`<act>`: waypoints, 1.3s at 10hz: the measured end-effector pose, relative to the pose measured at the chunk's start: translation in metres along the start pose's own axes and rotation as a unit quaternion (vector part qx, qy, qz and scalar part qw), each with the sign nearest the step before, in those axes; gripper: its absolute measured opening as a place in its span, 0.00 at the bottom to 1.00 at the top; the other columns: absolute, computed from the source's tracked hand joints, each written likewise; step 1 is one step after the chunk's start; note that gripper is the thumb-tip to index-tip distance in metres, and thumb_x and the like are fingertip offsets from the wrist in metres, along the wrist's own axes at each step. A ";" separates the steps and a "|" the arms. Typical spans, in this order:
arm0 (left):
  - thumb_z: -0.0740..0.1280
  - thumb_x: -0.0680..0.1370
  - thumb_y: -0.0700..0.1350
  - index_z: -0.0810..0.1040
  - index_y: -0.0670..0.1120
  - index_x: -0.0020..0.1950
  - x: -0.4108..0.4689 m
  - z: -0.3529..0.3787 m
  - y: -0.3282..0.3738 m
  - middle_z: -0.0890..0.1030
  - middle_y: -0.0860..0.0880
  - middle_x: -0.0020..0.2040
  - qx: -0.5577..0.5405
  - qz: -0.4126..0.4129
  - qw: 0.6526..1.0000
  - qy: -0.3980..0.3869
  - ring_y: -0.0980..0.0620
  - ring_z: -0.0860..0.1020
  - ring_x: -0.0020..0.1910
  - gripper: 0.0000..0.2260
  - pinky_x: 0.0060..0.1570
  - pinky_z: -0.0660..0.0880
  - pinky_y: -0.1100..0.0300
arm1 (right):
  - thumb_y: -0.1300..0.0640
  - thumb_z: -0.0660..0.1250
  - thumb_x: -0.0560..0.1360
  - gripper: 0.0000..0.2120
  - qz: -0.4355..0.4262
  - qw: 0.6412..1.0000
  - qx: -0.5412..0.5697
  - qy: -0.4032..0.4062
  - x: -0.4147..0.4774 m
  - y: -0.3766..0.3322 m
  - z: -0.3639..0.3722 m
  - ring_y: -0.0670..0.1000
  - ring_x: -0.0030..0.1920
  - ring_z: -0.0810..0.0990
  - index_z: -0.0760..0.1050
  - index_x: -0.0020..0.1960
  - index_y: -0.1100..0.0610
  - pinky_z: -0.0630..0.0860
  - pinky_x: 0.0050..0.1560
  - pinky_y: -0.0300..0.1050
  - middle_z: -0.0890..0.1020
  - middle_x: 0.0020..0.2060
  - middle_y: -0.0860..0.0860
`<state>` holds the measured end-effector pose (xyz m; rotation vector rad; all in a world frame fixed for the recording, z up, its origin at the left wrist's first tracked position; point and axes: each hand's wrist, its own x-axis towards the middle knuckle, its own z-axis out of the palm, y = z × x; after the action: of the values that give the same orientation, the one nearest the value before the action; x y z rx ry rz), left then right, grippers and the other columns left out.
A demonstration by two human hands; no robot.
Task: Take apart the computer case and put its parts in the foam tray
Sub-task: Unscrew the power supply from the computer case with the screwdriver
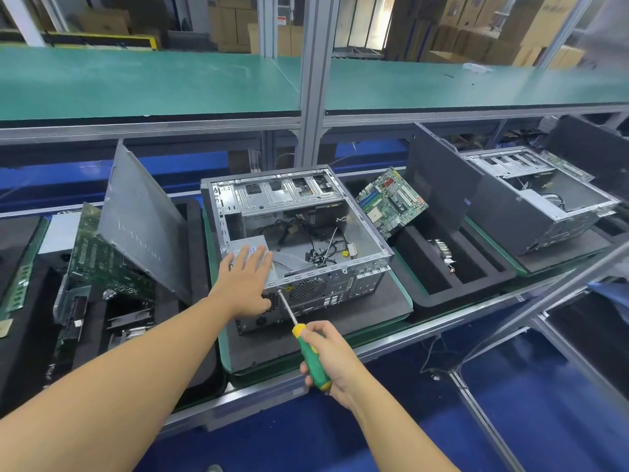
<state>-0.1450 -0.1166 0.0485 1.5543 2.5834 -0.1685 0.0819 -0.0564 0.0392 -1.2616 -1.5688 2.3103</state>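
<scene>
The open computer case (360, 229) lies on its side on a dark foam pad in the middle of the bench, loose cables inside it. My left hand (245, 284) rests with straight fingers on the grey power supply (253, 241) at the case's near left corner. My right hand (332, 361) grips the green and yellow handle of a screwdriver (308, 349); its tip touches the case's rear panel near the fan grille. A black foam tray (446, 270) stands to the right, with a green motherboard (391, 202) leaning at its far end.
A grey side panel (143, 219) leans upright left of the case over another foam tray (197, 233) holding boards and parts. A second open case (544, 206) with a dark panel sits at the right. An aluminium post (311, 97) rises behind; a green shelf runs above.
</scene>
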 end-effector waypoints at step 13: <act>0.61 0.76 0.41 0.71 0.51 0.40 -0.044 -0.006 0.040 0.71 0.52 0.25 -0.526 -0.196 0.796 0.226 0.56 0.66 0.24 0.06 0.27 0.68 0.54 | 0.59 0.70 0.76 0.11 -0.047 0.998 -0.028 0.009 0.004 0.004 0.005 0.50 0.33 0.82 0.73 0.56 0.51 0.77 0.31 0.44 0.82 0.44 0.54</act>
<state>-0.0893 -0.1353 0.0604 0.6509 2.4125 1.4922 0.0771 -0.0596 0.0345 -1.1897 -1.6611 2.2081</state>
